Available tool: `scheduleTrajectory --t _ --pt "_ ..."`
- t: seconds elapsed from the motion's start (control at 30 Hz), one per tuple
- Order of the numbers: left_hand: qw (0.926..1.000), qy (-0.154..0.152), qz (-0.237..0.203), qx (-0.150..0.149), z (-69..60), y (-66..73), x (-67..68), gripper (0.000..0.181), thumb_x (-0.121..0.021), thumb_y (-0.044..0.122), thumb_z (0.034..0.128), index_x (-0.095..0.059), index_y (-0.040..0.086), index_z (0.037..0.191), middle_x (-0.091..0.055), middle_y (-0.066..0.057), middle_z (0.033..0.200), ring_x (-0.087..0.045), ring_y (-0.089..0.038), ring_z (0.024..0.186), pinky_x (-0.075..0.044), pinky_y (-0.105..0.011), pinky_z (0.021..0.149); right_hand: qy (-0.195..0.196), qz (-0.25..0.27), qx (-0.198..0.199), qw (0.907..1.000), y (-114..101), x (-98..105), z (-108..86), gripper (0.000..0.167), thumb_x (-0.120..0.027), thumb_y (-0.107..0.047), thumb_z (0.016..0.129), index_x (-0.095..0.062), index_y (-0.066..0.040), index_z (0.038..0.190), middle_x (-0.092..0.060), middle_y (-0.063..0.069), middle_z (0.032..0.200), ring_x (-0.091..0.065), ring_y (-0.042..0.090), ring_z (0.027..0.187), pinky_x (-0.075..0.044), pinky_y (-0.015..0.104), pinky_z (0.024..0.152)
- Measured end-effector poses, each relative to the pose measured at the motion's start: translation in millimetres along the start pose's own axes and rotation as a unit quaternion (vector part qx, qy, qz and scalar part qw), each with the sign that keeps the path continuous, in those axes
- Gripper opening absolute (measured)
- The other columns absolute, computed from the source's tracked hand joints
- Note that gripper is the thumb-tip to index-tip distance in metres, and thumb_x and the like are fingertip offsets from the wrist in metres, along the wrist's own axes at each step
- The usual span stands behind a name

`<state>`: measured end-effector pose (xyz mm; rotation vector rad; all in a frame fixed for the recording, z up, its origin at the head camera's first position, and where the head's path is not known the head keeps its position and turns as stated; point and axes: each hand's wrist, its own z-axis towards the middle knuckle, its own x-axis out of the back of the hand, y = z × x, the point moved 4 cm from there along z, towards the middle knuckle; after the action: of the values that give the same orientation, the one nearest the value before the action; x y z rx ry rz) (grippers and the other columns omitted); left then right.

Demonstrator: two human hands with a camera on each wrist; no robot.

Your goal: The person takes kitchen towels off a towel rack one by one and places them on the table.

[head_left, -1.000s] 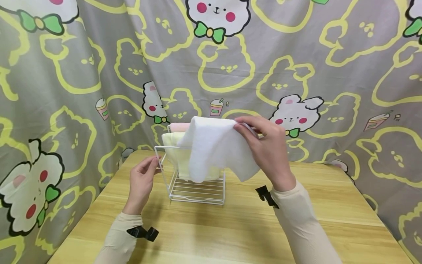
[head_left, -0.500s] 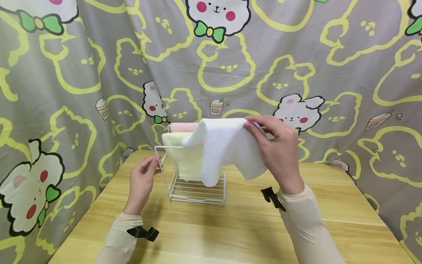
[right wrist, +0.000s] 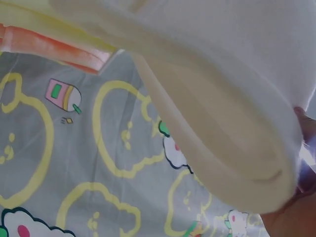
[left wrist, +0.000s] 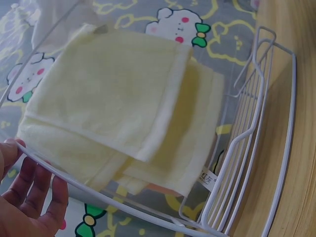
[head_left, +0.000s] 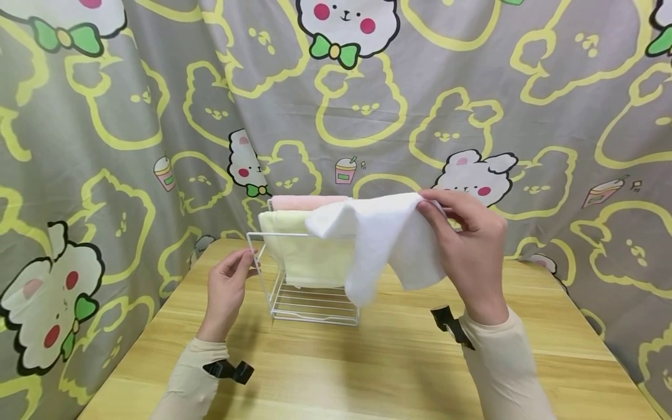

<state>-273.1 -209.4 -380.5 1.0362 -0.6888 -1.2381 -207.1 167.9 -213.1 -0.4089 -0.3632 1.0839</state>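
A small white wire rack (head_left: pixel 315 319) stands on the table. My left hand (head_left: pixel 227 294) holds its left side wire, with thumb and fingertips at the rail in the left wrist view. Over the rack's bars hang a pale yellow towel (head_left: pixel 315 256) and, behind it, a pink towel (head_left: pixel 310 202). My right hand (head_left: pixel 467 251) pinches a white towel (head_left: pixel 388 224) by its upper edge, to the right of the rack. The white towel's left end still overlaps the rack's front top bar, and its lower part hangs loose. In the right wrist view the white towel (right wrist: pixel 212 98) hides most of my right hand.
The rack sits on a wooden table (head_left: pixel 325 373). A grey curtain (head_left: pixel 472 70) with yellow outlines and white rabbits hangs behind and along both sides. A small printed label (left wrist: pixel 208 178) sticks out at the yellow towel's edge. Each wrist carries a black strap mount.
My right hand has moved to the right and slightly down, drawing the white towel along off the rack. More of the yellow and pink towels shows. My left hand stays on the rack.
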Motion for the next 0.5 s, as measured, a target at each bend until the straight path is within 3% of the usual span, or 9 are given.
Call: scheduleTrajectory --t 0.17,0.3,0.4,0.5 --pt "1.0000 0.002 0.000 -0.002 0.5 0.6 -0.4 0.030 -0.062 0.010 0.1025 -0.065 -0.016 0.117 -0.071 -0.009 0.097 -0.069 -0.015 0.084 -0.063 -0.027 0.082 0.029 0.016 -0.005 0.9995 -5.9 12.3 -0.2 0.020 -0.080 0.010 0.082 -0.079 0.002 0.099 -0.077 0.002 0.095 -0.070 0.010 0.082 -0.060 0.016 0.076" --pt "1.0000 0.004 0.005 0.002 0.7 0.0 -0.3 0.026 -0.063 0.011 0.1025 -0.068 -0.012 0.115 -0.072 -0.005 0.096 -0.069 -0.013 0.084 -0.063 -0.027 0.082 0.038 -0.001 -0.006 0.9993 -6.9 20.2 -2.2 0.019 -0.080 0.009 0.082 -0.079 0.002 0.100 -0.078 0.005 0.097 -0.066 0.008 0.075 -0.056 0.012 0.067" --pt "1.0000 0.003 0.006 0.005 0.4 -0.6 -0.4 0.022 -0.063 0.012 0.1023 -0.071 -0.006 0.112 -0.072 -0.001 0.094 -0.069 -0.014 0.084 -0.063 -0.025 0.081 0.032 -0.024 -0.002 0.9992 -5.0 25.0 -5.3 0.020 -0.082 0.006 0.082 -0.080 0.001 0.101 -0.078 0.008 0.096 -0.062 0.006 0.071 -0.052 0.012 0.061" --pt "0.9999 0.002 0.009 0.004 0.0 -0.5 -0.8 0.024 -0.063 0.012 0.1023 -0.070 -0.008 0.113 -0.071 0.001 0.093 -0.069 -0.015 0.084 -0.063 -0.025 0.081 0.013 -0.050 0.003 0.9986 -0.9 27.4 -10.5 0.021 -0.083 0.005 0.081 -0.081 -0.002 0.100 -0.077 0.009 0.095 -0.063 0.003 0.075 -0.051 0.012 0.066"
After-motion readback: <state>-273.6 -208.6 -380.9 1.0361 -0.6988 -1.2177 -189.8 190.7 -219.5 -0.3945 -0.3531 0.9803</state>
